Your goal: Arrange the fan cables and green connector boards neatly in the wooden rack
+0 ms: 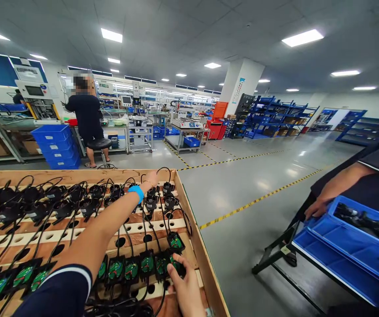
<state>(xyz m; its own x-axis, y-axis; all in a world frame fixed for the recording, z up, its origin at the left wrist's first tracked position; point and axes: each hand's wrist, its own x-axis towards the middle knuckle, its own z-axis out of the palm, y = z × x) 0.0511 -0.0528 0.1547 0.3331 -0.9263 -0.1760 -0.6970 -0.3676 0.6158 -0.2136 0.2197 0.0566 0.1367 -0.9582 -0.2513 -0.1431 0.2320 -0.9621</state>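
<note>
Item: black module with a green circuit board (175, 264), one of a row lying across the near end of a wooden rack (202, 237); the row's long axis runs side to side, with cables leading off it. Nearest is the right hand (185, 286), its grip curled down onto the module, fingers touching it (clamped or only resting, cannot tell). The left hand (149, 181), with a blue wristband (136, 193), reaches past to the far end, above black round units (150, 203); the state of its grip cannot be told.

Around: a co-worker's hand (314, 209) on a blue tray (351, 246) on a cart (275, 251), yellow-and-black floor tape (258, 200), blue crates (57, 147), a standing person (86, 114), blue shelving (275, 116).
</note>
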